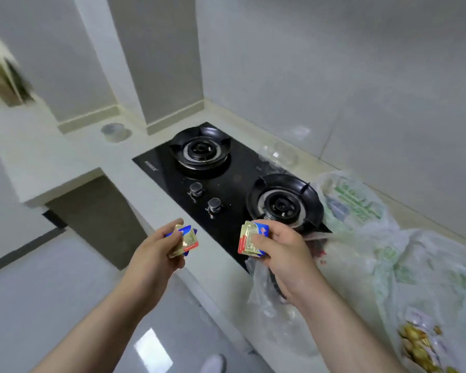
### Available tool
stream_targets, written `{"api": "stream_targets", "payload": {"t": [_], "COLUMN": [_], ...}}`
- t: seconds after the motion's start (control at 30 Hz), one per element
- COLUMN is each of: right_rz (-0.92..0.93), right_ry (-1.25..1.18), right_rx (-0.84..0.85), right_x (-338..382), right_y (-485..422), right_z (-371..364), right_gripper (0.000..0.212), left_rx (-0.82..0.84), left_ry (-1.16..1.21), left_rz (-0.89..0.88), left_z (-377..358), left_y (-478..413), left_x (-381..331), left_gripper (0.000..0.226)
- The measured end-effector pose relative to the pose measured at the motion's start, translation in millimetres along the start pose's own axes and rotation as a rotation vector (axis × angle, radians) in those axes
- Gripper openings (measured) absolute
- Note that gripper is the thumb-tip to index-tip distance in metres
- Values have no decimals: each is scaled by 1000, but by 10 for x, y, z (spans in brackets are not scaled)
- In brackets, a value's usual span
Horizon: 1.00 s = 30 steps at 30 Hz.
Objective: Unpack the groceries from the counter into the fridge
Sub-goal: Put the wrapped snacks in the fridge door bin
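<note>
My left hand (156, 249) grips a small gold, blue and red foil packet (186, 242) above the counter's front edge. My right hand (279, 249) grips a matching foil packet (249, 239) over the near corner of the black gas hob (172, 164). Both packets are held in the air, clear of the counter. White and green plastic grocery bags (361, 211) lie crumpled on the counter (73, 154) at the right, beside the hob. A bag of yellow round items (420, 343) rests at the lower right. No fridge is in view.
The hob has two burners (201, 150) and two knobs (205, 197). A clear plastic bag (269, 297) hangs below my right wrist. A small grey round lid (113, 129) sits on the far counter. Tiled walls close off the back and right; glossy floor lies at the left.
</note>
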State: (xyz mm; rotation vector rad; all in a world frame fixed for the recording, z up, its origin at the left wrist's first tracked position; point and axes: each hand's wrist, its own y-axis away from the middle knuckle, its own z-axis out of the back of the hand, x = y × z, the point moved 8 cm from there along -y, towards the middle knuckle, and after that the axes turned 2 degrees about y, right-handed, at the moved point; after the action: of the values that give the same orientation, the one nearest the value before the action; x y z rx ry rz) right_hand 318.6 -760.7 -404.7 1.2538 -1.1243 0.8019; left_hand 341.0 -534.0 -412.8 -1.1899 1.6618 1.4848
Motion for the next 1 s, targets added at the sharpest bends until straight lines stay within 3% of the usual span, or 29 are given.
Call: {"api": "stream_targets", "payload": {"t": [0.13, 0.23, 0.37, 0.57, 0.7, 0.73, 0.83, 1.0], "right_rz": [4, 0, -27, -1, 32, 37, 52, 52], "right_ry": [30, 63, 102, 201, 265, 268, 290, 305], "right_rx": [215, 391, 596, 852, 978, 1002, 1051, 1099], "right_x": [-24, -64, -139, -104, -89, -93, -95, -85], "right_y": [83, 263, 616, 1288, 1741, 1845, 2132, 2593], "right_z": [-559, -1032, -1662, -2525, -3042, -3166, -3488, -3987], "right_gripper": [28, 27, 23, 21, 21, 21, 22, 20], "left_rx": [-225, -356, -560, -799, -942, -964, -969, -968], "left_ry": [31, 30, 67, 164, 211, 220, 248, 323], "left_rz": [-113, -182, -249, -336, -390, -402, -451, -537], "left_z": [594, 998, 1564, 2209, 2622, 2720, 2987, 3490], "left_y": [493, 943, 1588, 2418, 2832, 2909, 3100, 3453], "left_x": [-57, -66, -31, 17, 62, 62, 8, -122], "left_gripper": [28, 12, 16, 21, 9, 5, 35, 37]}}
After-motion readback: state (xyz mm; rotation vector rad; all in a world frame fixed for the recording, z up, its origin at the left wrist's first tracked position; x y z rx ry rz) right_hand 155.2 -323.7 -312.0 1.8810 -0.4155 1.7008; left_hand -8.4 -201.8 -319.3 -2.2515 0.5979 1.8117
